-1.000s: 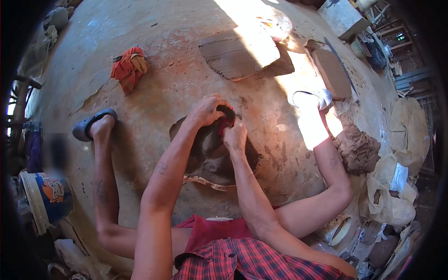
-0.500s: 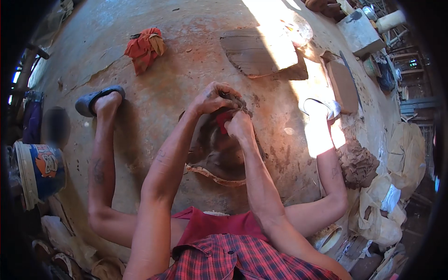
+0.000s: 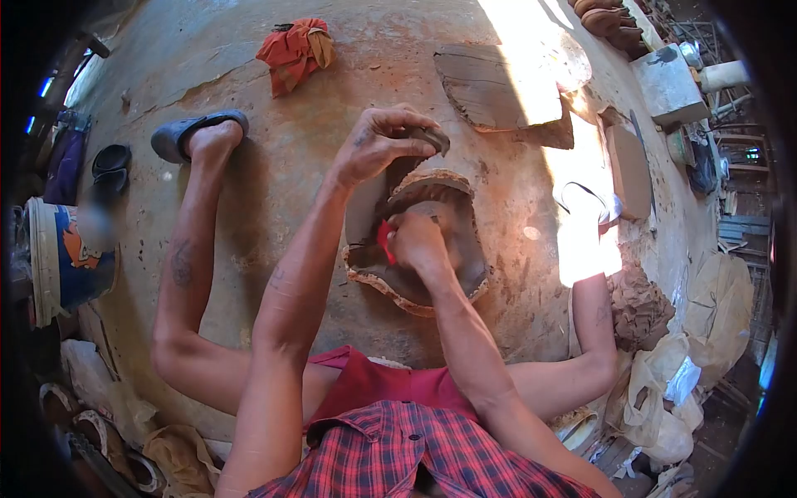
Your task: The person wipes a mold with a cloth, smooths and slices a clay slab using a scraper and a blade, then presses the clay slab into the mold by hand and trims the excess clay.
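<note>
Between my outstretched legs sits a wide clay vessel [image 3: 394,300] with an uneven, ragged rim and dark, smooth-looking inner walls. My left hand [image 3: 374,148] is raised beyond its far left rim, thumb and fingers pinching a small lump of clay [image 3: 434,139]. Inside the vessel, my right hand [image 3: 421,241] is closed around a small red piece [image 3: 384,239]; most of that piece is hidden by the fingers, so its kind does not show.
A crumpled orange cloth [image 3: 295,56] lies on the floor ahead. Flat clay slabs [image 3: 498,87] are at the upper right, and a rough clay mound [image 3: 639,309] is beside my right leg. A printed bucket [image 3: 70,257] stands at the left, plastic bags [image 3: 664,382] at the lower right.
Both hands were together at the vessel's far rim. My left hand has lifted away with the clay lump, while my right hand has moved down into the vessel. The view has shifted slightly.
</note>
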Demonstrator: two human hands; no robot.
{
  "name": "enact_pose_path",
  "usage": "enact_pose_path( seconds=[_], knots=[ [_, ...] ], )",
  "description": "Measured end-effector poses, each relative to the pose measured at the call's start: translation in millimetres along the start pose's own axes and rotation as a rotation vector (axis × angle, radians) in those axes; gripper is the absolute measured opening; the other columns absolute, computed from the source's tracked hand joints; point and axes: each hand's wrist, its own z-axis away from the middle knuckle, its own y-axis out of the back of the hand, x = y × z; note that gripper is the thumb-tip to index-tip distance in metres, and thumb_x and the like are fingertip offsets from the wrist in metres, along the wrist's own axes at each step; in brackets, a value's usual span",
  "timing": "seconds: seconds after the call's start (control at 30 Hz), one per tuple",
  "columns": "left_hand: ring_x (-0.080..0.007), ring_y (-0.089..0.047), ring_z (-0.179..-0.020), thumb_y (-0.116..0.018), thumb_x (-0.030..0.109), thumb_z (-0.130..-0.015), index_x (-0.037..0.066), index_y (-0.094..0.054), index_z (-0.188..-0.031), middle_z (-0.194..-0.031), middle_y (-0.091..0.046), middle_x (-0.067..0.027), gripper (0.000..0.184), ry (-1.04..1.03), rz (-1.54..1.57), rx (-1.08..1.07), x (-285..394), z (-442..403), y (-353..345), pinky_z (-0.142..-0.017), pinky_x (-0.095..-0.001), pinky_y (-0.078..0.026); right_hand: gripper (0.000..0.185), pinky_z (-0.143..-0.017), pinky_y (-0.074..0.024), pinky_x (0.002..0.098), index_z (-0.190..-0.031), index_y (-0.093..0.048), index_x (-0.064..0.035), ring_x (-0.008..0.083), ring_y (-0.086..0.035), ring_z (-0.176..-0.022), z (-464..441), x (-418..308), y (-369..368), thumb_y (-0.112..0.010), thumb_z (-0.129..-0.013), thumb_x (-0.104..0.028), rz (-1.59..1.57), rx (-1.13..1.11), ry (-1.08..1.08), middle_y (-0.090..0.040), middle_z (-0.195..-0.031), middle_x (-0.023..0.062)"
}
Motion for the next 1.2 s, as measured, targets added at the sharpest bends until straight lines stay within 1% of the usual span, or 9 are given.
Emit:
enact_pose_path(
  seconds=[0.4, 0.47, 0.63, 0.77, 0.83, 0.9, 0.97, 1.1, 1.2],
  knots=[
    [-0.0143, -0.07, -0.099, -0.078, -0.015, -0.082, -0.002, -0.073, -0.111, -0.105, -0.069, -0.0062, 0.032, -0.408, 0.157, 0.163, 74, 45, 16, -0.088, -0.0293, -0.06, 0.023, -0.08, -0.0551, 0.0555, -0.111, -0.07, -0.0041, 0.0482, -0.069, -0.097, 73, -38, -57, -0.071, -0.093, -0.019, -0.285, -0.041, 0.259, -0.069, -0.102, 0.0321],
    [-0.0162, -0.069, -0.101, -0.075, -0.017, -0.082, 0.001, -0.072, -0.113, -0.11, -0.069, -0.0088, 0.036, -0.455, 0.116, 0.225, 92, 41, 1, -0.089, -0.0301, -0.058, 0.026, -0.08, -0.0569, 0.0492, -0.116, -0.067, -0.0013, 0.0399, -0.071, -0.098, 63, -3, -26, -0.071, -0.097, -0.018, -0.41, 0.157, 0.596, -0.071, -0.108, 0.0245],
    [-0.0215, -0.066, -0.114, -0.07, -0.007, -0.092, -0.001, -0.062, -0.133, -0.127, -0.068, -0.0117, 0.043, -0.554, 0.268, 0.234, 137, 30, -57, -0.101, -0.0358, -0.054, 0.023, -0.098, -0.0568, 0.0412, -0.125, -0.063, -0.0048, 0.02, -0.065, -0.103, 63, -6, 47, -0.058, -0.11, -0.021, -1.627, 0.377, 0.502, -0.065, -0.108, 0.0032],
    [-0.0239, -0.064, -0.125, -0.067, 0.014, -0.102, -0.003, -0.056, -0.142, -0.138, -0.065, -0.0171, 0.045, -0.502, 0.627, 0.168, 126, 29, -81, -0.107, -0.0374, -0.053, 0.035, -0.103, -0.0512, 0.0426, -0.141, -0.046, -0.0103, 0.017, -0.057, -0.111, 52, -4, 89, -0.052, -0.112, -0.028, -1.796, 0.928, 0.726, -0.054, -0.122, 0.0043],
    [-0.0243, -0.06, -0.131, -0.064, 0.027, -0.106, -0.002, -0.051, -0.149, -0.144, -0.061, -0.0168, 0.054, -0.301, 0.55, 0.287, 109, 25, -88, -0.111, -0.0406, -0.05, 0.051, -0.107, -0.0492, 0.0527, -0.158, -0.036, -0.0121, 0.0234, -0.056, -0.128, 50, 11, 107, -0.052, -0.11, -0.015, -1.855, 0.973, 0.659, -0.055, -0.139, 0.0098],
    [-0.024, -0.059, -0.131, -0.051, 0.019, -0.109, 0.0, -0.053, -0.149, -0.142, -0.062, -0.011, 0.044, -0.41, 0.119, 0.152, 124, 17, -104, -0.11, -0.043, -0.048, 0.052, -0.113, -0.0427, 0.0442, -0.159, -0.034, -0.006, 0.0225, -0.052, -0.132, 58, -7, 117, -0.05, -0.109, -0.012, -1.645, 1.063, 0.597, -0.052, -0.143, 0.0107],
    [-0.0281, -0.04, -0.151, -0.044, 0.029, -0.113, -0.001, -0.035, -0.161, -0.165, -0.041, -0.0137, 0.057, -0.386, -0.796, 0.25, 136, 23, -158, -0.121, -0.0448, -0.036, 0.051, -0.116, -0.04, 0.0405, -0.158, -0.034, -0.0023, 0.0228, -0.051, -0.133, 67, -17, 130, -0.049, -0.109, -0.011, -1.487, 1.151, 0.549, -0.052, -0.144, 0.0114],
    [-0.0254, -0.044, -0.142, -0.029, 0.051, -0.115, -0.001, -0.042, -0.156, -0.157, -0.045, -0.0224, 0.068, 0.019, 0.098, -0.154, 102, -5, -208, -0.123, -0.0357, -0.028, 0.047, -0.113, -0.0425, 0.0428, -0.152, -0.039, 0.0001, 0.0258, -0.055, -0.127, 104, -1, 149, -0.05, -0.109, -0.015, -1.61, 1.288, 0.635, -0.056, -0.138, 0.0127],
    [-0.024, -0.023, -0.153, -0.029, 0.046, -0.115, 0.0, -0.02, -0.162, -0.167, -0.023, -0.0172, 0.067, -0.282, 0.255, 0.001, 111, -3, -235, -0.127, -0.0371, -0.017, 0.045, -0.111, -0.0444, 0.0445, -0.148, -0.043, 0.0019, 0.0281, -0.058, -0.123, 148, 16, 170, -0.051, -0.109, -0.019, -1.696, 1.432, 0.724, -0.059, -0.133, 0.0136]
  ],
)
